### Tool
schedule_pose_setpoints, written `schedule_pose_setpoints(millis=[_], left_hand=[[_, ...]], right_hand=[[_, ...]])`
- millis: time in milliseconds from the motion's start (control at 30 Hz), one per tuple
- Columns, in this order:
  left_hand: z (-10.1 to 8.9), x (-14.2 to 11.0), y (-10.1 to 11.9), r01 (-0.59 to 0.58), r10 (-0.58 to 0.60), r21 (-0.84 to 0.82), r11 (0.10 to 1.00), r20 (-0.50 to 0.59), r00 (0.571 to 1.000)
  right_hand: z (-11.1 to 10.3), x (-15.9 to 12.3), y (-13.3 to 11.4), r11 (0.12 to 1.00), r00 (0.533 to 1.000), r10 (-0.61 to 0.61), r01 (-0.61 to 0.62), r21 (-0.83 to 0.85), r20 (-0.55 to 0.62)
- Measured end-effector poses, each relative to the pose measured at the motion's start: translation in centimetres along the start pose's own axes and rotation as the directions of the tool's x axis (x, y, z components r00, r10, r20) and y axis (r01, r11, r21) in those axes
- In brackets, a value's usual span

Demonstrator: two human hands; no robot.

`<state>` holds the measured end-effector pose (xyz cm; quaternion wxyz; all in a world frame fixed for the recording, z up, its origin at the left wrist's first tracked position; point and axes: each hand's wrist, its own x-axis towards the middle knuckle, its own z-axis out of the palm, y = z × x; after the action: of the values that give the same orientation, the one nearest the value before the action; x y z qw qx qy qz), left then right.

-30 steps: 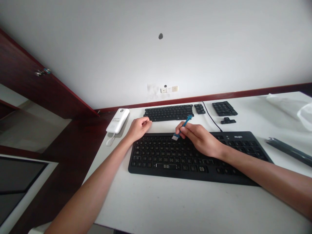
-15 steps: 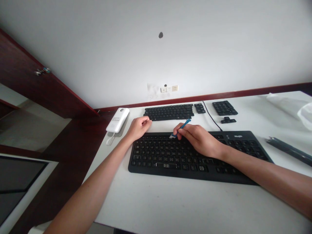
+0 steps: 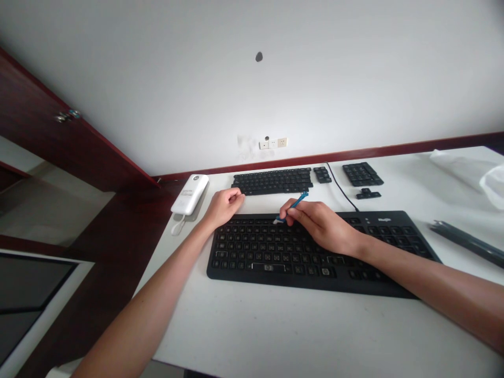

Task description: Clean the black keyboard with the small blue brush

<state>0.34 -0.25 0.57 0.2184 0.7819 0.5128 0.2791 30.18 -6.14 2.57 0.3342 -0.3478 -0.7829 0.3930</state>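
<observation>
A black keyboard (image 3: 268, 286) without its keycaps lies on the white table, with bare key sockets showing. My right hand (image 3: 315, 223) is closed around a blue brush (image 3: 300, 199), held like a pen. Its pale bristles touch the upper row of sockets. Over the keyboard's upper left corner rests my left hand (image 3: 225, 206), its fingers curled in and nothing visible in them. Just beyond it, removed black keycaps (image 3: 271, 181) are laid out in keyboard order. My right hand and forearm hide part of the keyboard's right half.
Smaller keycap groups (image 3: 362, 174) sit at the back right, with arrow keycaps (image 3: 368, 193) before them. A keyboard cable (image 3: 342, 189) runs to the wall. A white power bank (image 3: 190, 194) lies at left. On the right are a dark long object (image 3: 468, 242) and a clear plastic bag (image 3: 472, 170).
Both hands stay in nearly the same place. The brush tip has shifted very slightly to the left on the upper row of sockets.
</observation>
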Motion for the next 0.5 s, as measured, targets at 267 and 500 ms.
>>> schedule_pose_setpoints(millis=[267, 500], left_hand=[[0.06, 0.05, -0.05, 0.008, -0.008, 0.001, 1.000, -0.001, 1.000], [0.06, 0.06, -0.09, 0.010, -0.010, 0.004, 1.000, 0.000, 1.000]], right_hand=[[0.00, -0.01, 0.06, 1.000, 1.000, 0.001, 0.000, 0.012, -0.011], [0.02, 0.06, 0.20, 1.000, 1.000, 0.009, -0.009, 0.017, -0.018]])
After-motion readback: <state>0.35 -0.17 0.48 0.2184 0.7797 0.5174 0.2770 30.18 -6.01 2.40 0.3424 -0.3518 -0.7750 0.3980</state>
